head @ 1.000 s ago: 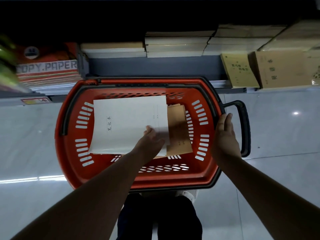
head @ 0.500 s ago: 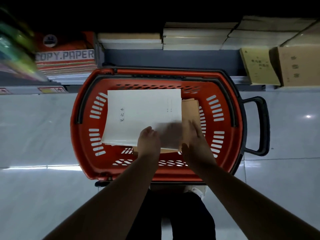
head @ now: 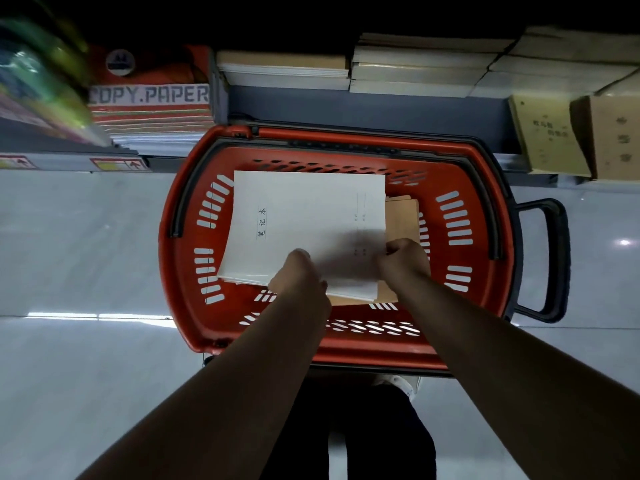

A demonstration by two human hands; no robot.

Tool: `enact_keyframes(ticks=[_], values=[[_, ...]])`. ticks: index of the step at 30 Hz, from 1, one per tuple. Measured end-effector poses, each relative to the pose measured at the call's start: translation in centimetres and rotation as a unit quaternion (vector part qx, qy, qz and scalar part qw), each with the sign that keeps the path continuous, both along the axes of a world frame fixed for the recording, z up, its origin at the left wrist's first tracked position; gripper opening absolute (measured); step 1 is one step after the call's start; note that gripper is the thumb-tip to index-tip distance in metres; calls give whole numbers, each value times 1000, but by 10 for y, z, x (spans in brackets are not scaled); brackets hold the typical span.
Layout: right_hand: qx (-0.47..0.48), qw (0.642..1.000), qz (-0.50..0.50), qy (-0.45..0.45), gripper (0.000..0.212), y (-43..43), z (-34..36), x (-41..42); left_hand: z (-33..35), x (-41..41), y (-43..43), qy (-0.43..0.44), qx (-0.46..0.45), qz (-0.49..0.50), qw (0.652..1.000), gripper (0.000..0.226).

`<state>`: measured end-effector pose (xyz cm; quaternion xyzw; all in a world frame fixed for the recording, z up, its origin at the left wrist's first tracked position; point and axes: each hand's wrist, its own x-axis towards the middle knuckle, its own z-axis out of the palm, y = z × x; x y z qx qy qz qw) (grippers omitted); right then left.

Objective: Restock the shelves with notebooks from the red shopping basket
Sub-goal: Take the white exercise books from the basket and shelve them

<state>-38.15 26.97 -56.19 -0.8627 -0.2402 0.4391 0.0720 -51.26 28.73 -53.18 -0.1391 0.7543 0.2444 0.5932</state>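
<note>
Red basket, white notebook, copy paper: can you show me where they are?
Red basket [head: 183, 271]: head view, left wall.
White notebook [head: 304, 209]: head view, middle of the cover.
Copy paper [head: 149, 95]: head view, printed label on the pack.

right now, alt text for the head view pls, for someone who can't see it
Both hands, left hand and right hand, grip the near edge of a white notebook lying atop brown ones inside a red shopping basket before stocked shelves.

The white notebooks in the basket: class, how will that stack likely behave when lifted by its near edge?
The white notebooks look thin and soft-covered, so the far end will probably sag. The near edges are already fanned out, so smooth covers may slide apart. Both hands, left and right, are at that edge, in the basket; supporting from underneath seems wise.
</note>
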Motion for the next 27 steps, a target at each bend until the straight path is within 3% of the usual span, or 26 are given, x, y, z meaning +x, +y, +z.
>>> enact_keyframes(ticks=[4, 8, 12, 17, 20, 23, 27], values=[[49, 998, -29, 41, 28, -3, 8, -1, 5, -7, -2, -63, 15, 47, 997, 24], [63, 985, -78, 138, 31, -6, 24, 1, 11, -2, -7, -140, 72, 68, 985, 24], [44, 971, -98, 215, 34, -20, 37, 6, 14, 3, -3, -118, 91, -12, 989, 38], [60, 952, -121, 276, 31, -34, 62, 25, 34, 2, -8, -86, 114, -105, 984, 37], [93, 920, -207, 321, 35, -34, 84, 40, 56, -3, -10, -101, 158, -134, 973, 29], [125, 905, -260, 311, 27, -27, 108, 60, 84, -10, -11, -107, 191, -204, 954, 18], [153, 930, -230, 244, 13, -18, 142, 83, 115, -19, -10, -118, 229, -266, 929, 15]])
